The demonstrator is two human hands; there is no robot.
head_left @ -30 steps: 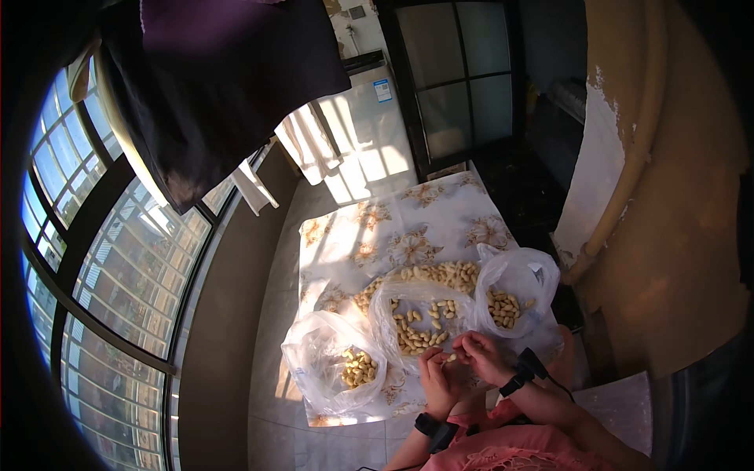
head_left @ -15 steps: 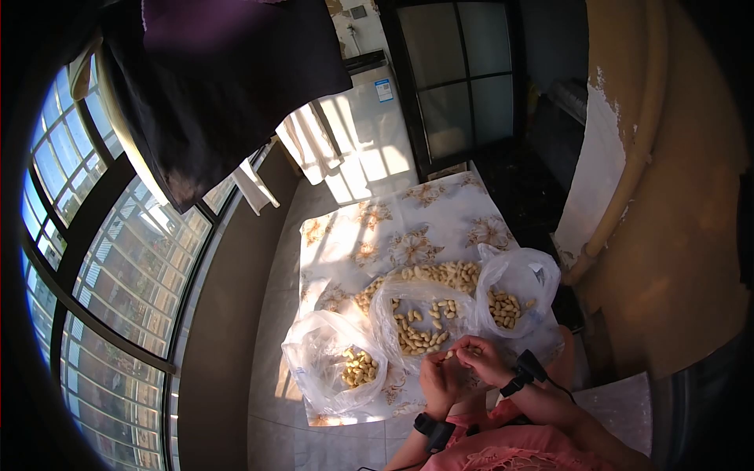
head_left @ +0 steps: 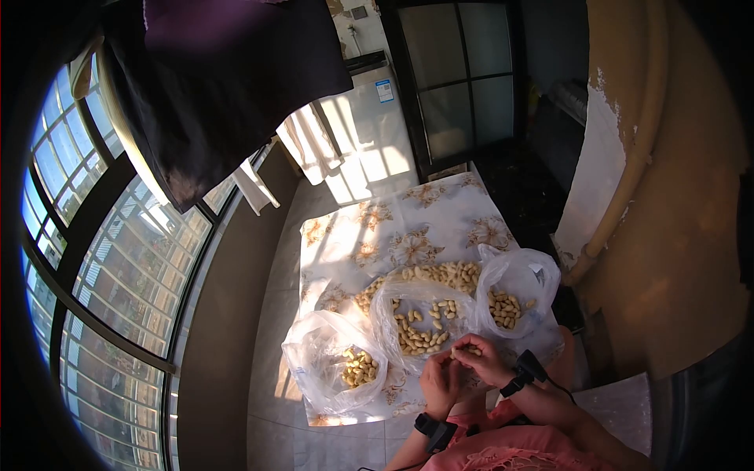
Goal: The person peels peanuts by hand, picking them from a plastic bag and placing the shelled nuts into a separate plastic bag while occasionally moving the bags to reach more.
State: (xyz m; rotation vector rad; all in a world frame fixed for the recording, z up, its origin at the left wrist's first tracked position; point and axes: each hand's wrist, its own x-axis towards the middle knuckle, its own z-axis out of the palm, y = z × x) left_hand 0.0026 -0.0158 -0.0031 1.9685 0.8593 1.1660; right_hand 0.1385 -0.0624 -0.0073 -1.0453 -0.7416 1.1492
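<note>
My right hand (head_left: 484,363) is closed, with a pale peanut (head_left: 474,351) showing at its fingers. Close beside it, my left hand (head_left: 438,383) is curled with its fingertips pinched together; what they hold, if anything, is too small to make out. Both hands hover at the table's near edge, just below the middle clear plastic bag (head_left: 379,318), which holds loose peanuts (head_left: 421,339). To the left, another plastic bag (head_left: 305,345) contains yellowish peanuts (head_left: 359,368). A third bag (head_left: 503,271) on the right has peanuts (head_left: 506,309) in it.
A flowered cloth (head_left: 408,216) covers the table. Behind the middle bag lies a long heap of peanuts (head_left: 444,275). Dark clothing (head_left: 236,94) hangs at upper left, by the barred window (head_left: 133,259). A pale cabinet (head_left: 373,125) stands beyond the table.
My fingertips have drawn slightly apart, and the peanut seen between the hands no longer shows there. My right hand has shifted a little. The bags have not moved.
</note>
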